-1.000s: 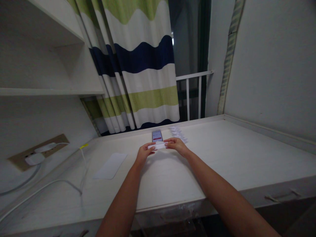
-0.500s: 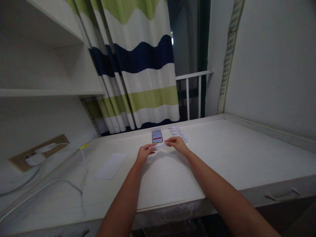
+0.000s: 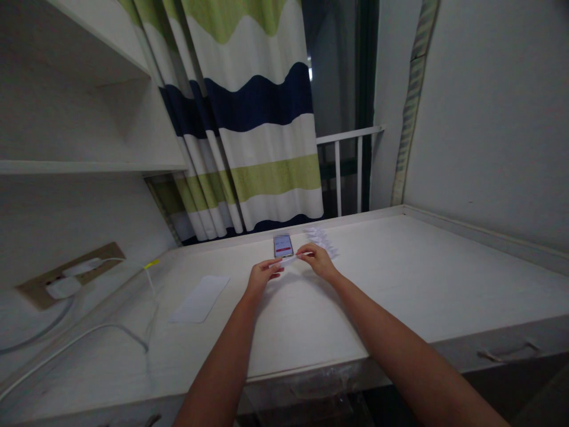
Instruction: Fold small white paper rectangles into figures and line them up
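Between my two hands, just above the desk, is a narrow folded strip of white paper (image 3: 288, 260). My left hand (image 3: 264, 275) pinches its left end between thumb and fingers. The right end is gripped by the fingertips of my right hand (image 3: 315, 259). Directly beyond the strip lies a phone (image 3: 283, 245) with its screen lit. Several folded white paper pieces (image 3: 322, 239) sit in a row behind my right hand, which partly hides them. A flat sheet of white paper (image 3: 201, 298) rests on the desk to the left of my left arm.
The white desk (image 3: 427, 267) has a raised edge at the back and right. At left, white cables (image 3: 120, 326) run from plugs in a wall socket (image 3: 66, 279). A striped curtain (image 3: 267, 142) hangs behind the desk. Shelves (image 3: 89, 167) overhang the left side.
My right hand has shifted very slightly up and to the left, and the strip tilts a little more. My left hand stays almost still, both still gripping the paper.
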`<action>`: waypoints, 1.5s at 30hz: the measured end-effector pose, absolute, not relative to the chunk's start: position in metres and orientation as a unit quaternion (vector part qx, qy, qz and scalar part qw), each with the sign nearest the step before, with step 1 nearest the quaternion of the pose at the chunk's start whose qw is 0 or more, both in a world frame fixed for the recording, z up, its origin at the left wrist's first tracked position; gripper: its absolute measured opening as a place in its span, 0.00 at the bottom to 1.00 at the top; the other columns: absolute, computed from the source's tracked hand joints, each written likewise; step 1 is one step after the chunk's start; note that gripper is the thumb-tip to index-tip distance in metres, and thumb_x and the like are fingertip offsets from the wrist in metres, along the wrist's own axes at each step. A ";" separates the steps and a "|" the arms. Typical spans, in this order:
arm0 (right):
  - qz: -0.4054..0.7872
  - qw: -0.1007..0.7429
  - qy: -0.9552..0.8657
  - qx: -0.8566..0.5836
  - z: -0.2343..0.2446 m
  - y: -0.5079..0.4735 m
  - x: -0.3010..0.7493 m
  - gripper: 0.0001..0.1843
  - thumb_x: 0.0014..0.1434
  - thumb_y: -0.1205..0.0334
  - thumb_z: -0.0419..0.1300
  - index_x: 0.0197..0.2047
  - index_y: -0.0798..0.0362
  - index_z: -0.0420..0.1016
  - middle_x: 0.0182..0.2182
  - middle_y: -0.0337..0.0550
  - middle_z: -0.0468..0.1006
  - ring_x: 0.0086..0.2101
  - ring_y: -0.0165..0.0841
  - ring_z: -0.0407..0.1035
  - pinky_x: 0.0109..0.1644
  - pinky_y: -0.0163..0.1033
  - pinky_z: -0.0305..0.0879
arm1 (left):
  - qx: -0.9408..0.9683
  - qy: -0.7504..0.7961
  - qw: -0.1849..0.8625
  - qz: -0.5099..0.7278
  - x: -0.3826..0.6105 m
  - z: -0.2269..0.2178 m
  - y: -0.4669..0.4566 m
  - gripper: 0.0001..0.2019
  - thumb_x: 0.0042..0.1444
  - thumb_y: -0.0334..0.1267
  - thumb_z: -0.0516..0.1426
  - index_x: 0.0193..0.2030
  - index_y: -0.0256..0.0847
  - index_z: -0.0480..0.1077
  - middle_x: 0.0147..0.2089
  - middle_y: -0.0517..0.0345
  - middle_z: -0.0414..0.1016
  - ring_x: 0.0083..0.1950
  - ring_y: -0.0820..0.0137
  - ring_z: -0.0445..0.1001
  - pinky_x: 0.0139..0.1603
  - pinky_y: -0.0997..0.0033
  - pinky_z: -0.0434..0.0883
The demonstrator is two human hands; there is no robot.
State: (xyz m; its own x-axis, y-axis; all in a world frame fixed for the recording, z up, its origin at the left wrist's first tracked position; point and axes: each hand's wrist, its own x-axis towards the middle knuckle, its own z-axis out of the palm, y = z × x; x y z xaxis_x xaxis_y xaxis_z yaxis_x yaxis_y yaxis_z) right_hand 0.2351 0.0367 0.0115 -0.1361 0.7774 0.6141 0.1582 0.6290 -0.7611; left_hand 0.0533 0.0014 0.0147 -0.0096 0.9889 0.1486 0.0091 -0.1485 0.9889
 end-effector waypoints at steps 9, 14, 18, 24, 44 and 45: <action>0.334 0.543 -0.708 -0.303 0.007 0.036 0.229 0.08 0.47 0.59 0.56 0.27 0.55 0.69 0.24 0.39 0.72 0.28 0.30 0.65 0.34 0.36 0.60 | 0.645 0.485 0.286 0.518 0.054 0.010 0.003 0.17 0.41 0.47 0.58 0.35 0.37 0.74 0.40 0.49 0.72 0.40 0.66 0.70 0.36 0.70 0.68; 0.366 0.543 -0.697 -0.291 0.003 0.038 0.228 0.09 0.47 0.57 0.56 0.28 0.55 0.68 0.22 0.37 0.69 0.25 0.27 0.62 0.31 0.34 0.58 | 0.676 0.481 0.301 0.471 0.056 0.012 0.000 0.16 0.44 0.45 0.55 0.30 0.33 0.74 0.30 0.53 0.75 0.35 0.65 0.71 0.38 0.68 0.65; 0.418 0.543 -0.672 -0.280 0.002 0.038 0.226 0.11 0.45 0.55 0.57 0.27 0.54 0.67 0.21 0.36 0.66 0.24 0.26 0.60 0.29 0.33 0.59 | 0.672 0.476 0.306 0.478 0.058 0.013 -0.001 0.14 0.43 0.44 0.56 0.28 0.34 0.74 0.29 0.54 0.76 0.33 0.66 0.71 0.36 0.70 0.65; 0.492 0.518 -0.624 -0.317 0.006 0.029 0.223 0.13 0.40 0.54 0.61 0.28 0.54 0.70 0.25 0.37 0.70 0.27 0.27 0.64 0.29 0.32 0.61 | 0.672 0.471 0.291 0.492 0.059 0.014 -0.003 0.10 0.42 0.42 0.57 0.25 0.38 0.74 0.29 0.54 0.76 0.33 0.66 0.71 0.36 0.70 0.66; 0.462 0.527 -0.633 -0.327 0.004 0.033 0.223 0.13 0.40 0.55 0.61 0.26 0.57 0.73 0.18 0.37 0.70 0.21 0.25 0.61 0.26 0.32 0.57 | 0.598 0.448 0.453 0.487 0.061 0.013 -0.003 0.21 0.37 0.51 0.60 0.28 0.31 0.73 0.30 0.48 0.75 0.30 0.67 0.73 0.32 0.69 0.69; 0.464 0.527 -0.633 -0.326 0.005 0.032 0.223 0.13 0.40 0.55 0.61 0.26 0.57 0.73 0.18 0.37 0.70 0.21 0.25 0.61 0.26 0.32 0.57 | 0.594 0.446 0.459 0.487 0.061 0.013 -0.003 0.21 0.37 0.51 0.60 0.28 0.31 0.73 0.30 0.48 0.75 0.30 0.67 0.73 0.32 0.69 0.69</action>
State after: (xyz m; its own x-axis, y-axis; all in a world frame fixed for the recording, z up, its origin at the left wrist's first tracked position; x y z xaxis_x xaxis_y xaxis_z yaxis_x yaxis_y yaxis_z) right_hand 0.2234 0.0321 0.0052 -0.2315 0.9021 0.3643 -0.0759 0.3565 -0.9312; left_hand 0.0611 -0.0029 0.0133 0.1273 0.9771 0.1707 0.0829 -0.1820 0.9798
